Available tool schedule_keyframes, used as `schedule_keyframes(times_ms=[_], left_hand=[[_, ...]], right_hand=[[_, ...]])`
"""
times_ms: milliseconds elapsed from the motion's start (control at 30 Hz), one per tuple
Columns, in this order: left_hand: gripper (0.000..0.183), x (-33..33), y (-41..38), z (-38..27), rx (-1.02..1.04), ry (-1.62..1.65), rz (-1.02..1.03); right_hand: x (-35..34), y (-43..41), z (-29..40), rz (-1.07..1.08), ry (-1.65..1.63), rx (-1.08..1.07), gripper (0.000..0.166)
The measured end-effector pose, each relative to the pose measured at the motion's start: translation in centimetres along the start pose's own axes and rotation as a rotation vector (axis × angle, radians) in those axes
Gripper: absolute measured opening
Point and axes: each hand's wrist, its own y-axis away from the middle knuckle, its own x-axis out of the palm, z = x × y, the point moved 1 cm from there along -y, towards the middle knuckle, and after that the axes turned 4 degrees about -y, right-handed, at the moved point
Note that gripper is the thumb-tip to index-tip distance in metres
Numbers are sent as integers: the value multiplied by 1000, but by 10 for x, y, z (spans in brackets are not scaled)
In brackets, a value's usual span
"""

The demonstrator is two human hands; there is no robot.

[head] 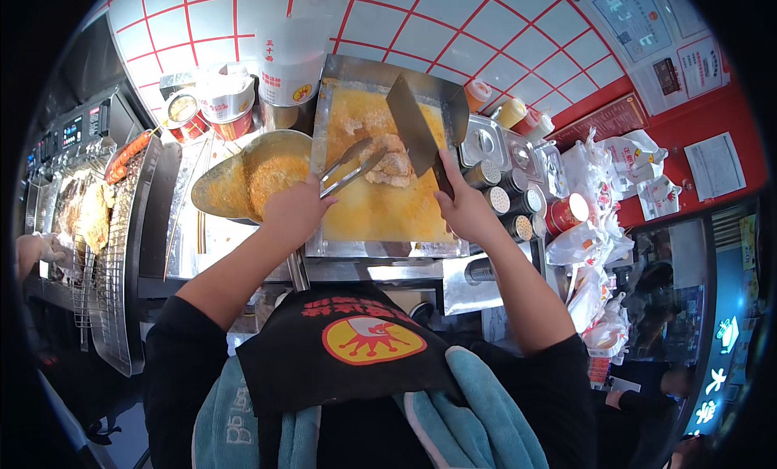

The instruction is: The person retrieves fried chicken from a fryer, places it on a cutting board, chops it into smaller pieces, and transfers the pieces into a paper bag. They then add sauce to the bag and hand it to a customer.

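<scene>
My left hand (298, 208) grips a pair of metal tongs (355, 165), whose tips reach over pieces of breaded, fried-looking meat (391, 162). Whether the tips pinch the meat, I cannot tell. My right hand (467, 208) holds a broad-bladed cleaver (414, 126) by its dark handle, the blade tilted at the right side of the meat. The meat lies on a yellowish, crumb-stained cutting board (376, 217) set in a metal tray (452, 99). Just left of the board, partly behind my left hand, sits a metal scoop (221, 184) with orange-brown seasoning powder (276, 174).
Shaker jars (498, 199), lidded steel containers (484, 140) and sauce bottles (512, 112) line the board's right. Paper cups (234, 120) stand back left. Far left, a wire rack (112, 275) bears a fried cutlet (97, 214) and a skewered sausage (128, 156); another person's hand (45, 250) is there.
</scene>
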Motion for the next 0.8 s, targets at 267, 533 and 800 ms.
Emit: schedule_keyframes(times_ms=[267,533,800], left_hand=[[40,10,-4,0,20,36,127],[41,6,-2,17,-24,68,24],[42,1,5,17,-33,2,165]], right_hand=[[60,-6,-32,-33,136,-95,69],[20,-26,28,25,-98,135,66],[7,16,40,244,136,107,68]])
